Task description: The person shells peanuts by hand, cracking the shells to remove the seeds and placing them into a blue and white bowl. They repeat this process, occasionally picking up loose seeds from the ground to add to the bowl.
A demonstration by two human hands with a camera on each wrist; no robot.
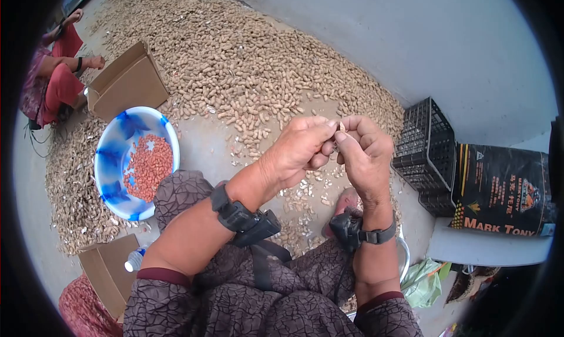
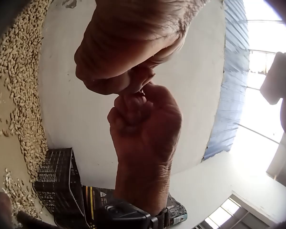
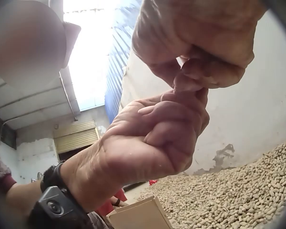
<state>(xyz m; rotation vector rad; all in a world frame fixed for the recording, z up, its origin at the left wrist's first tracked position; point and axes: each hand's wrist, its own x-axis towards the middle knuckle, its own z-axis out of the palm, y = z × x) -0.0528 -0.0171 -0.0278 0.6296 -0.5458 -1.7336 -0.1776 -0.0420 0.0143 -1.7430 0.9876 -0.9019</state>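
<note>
In the head view both hands meet above the ground, fingertips close together around a peanut (image 1: pixel 342 127), of which only a small tan piece shows. My left hand (image 1: pixel 301 146) pinches it between thumb and curled fingers from the left. From the other side my right hand (image 1: pixel 369 161) grips it with thumb and forefinger, the other fingers curled in. Fingers hide the peanut in both wrist views. At the left stands a blue and white basin (image 1: pixel 104 161) with shelled reddish peanut kernels (image 1: pixel 151 166) in it.
A large heap of unshelled peanuts (image 1: pixel 235 55) spreads before me. Loose shells (image 1: pixel 296 219) litter the ground by my feet. Cardboard boxes (image 1: pixel 132 81) stand left, near another seated person (image 1: pixel 59 72). A black crate (image 1: pixel 426 149) and a printed black sack (image 1: pixel 502 187) are at the right.
</note>
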